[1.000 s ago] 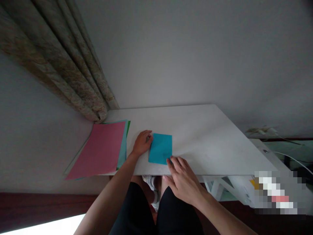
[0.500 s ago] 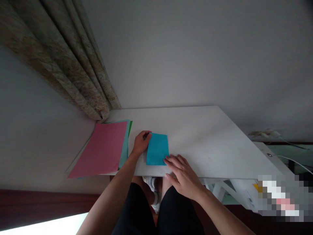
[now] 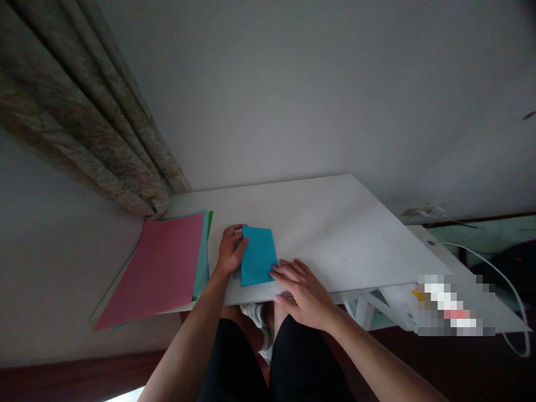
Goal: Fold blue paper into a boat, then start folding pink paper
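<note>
A folded blue paper (image 3: 257, 255) lies near the front edge of a white table (image 3: 335, 234). My left hand (image 3: 229, 251) rests at the paper's left edge, its fingers curled onto that edge with the thumb pressing on it. My right hand (image 3: 304, 293) lies flat at the paper's lower right corner, fingers stretched out and the fingertips touching the corner. My black-clad legs show below the table edge.
A stack of coloured sheets with a pink one (image 3: 159, 268) on top lies on the table's left end, overhanging the front edge. A patterned curtain (image 3: 96, 134) hangs at the back left. A white cable (image 3: 494, 268) runs at the right.
The blue paper has become narrower and shifted a little left under my hands. Both hands stay at its edges. The camera has tilted slightly.
</note>
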Available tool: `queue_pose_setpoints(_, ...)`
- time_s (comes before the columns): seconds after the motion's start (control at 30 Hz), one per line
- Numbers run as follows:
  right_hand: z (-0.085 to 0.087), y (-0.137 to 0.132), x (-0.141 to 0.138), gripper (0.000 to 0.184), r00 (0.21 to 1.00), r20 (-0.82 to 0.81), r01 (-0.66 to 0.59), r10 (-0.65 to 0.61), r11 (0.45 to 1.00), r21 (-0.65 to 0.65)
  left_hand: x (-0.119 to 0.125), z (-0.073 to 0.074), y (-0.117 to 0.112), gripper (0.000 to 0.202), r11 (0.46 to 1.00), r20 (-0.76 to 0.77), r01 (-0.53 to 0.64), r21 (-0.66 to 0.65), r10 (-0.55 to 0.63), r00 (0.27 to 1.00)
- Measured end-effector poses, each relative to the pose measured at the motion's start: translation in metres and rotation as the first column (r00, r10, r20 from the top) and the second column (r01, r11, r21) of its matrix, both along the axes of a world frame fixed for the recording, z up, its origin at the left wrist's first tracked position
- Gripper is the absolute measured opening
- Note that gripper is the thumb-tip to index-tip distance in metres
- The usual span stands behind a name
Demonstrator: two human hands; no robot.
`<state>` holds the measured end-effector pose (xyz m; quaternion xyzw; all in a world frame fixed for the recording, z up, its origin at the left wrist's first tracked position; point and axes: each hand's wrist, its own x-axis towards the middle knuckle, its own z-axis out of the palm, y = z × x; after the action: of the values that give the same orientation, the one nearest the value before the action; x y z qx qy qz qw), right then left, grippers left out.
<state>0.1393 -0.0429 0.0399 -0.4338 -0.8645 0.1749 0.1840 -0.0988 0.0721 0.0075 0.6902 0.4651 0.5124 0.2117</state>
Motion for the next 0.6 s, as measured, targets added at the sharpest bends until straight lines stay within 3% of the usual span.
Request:
queue_pose_setpoints(0.13,0.003,0.0,0.002,0.055,0.998,-0.059,0.007,-0.012,0.997,-0.079,-0.001,0.002,-0.009,0.037,0.984,0.068,0.165,0.073,-0.17,0.983)
queue_pose_setpoints(0.23,0.0,0.007,0.009,0.068,0.964,-0.264,-0.034,-0.036,0.966,-0.257,0.001,0.006,-0.017,0.036,0.968,0.03,0.24,0.074,-0.243,0.97)
queue_pose_setpoints(0.3,-0.005,0.018,0.017,0.075,0.871,-0.473,-0.096,-0.135,0.896,-0.433,0.005,0.011,-0.021,0.03,0.953,-0.114,0.302,0.017,-0.298,0.948)
queue_pose_setpoints(0.37,-0.009,0.034,0.025,0.075,0.707,-0.631,-0.165,-0.319,0.794,-0.586,0.014,0.019,-0.026,0.025,0.943,-0.326,0.325,-0.07,-0.33,0.886)
queue_pose_setpoints(0.47,-0.008,0.059,0.033,0.064,0.459,-0.686,-0.275,-0.564,0.644,-0.714,0.037,0.035,-0.034,0.057,0.968,-0.628,0.192,-0.159,-0.249,0.737)
queue_pose_setpoints(0.53,-0.003,0.072,0.037,0.057,0.395,-0.649,-0.349,-0.65,0.547,-0.761,0.056,0.042,-0.04,0.067,0.98,-0.742,0.1,-0.169,-0.194,0.642)
queue_pose_setpoints(0.6,0.004,0.08,0.041,0.058,0.394,-0.607,-0.368,-0.69,0.487,-0.792,0.071,0.042,-0.044,0.064,0.985,-0.798,0.07,-0.155,-0.167,0.579)
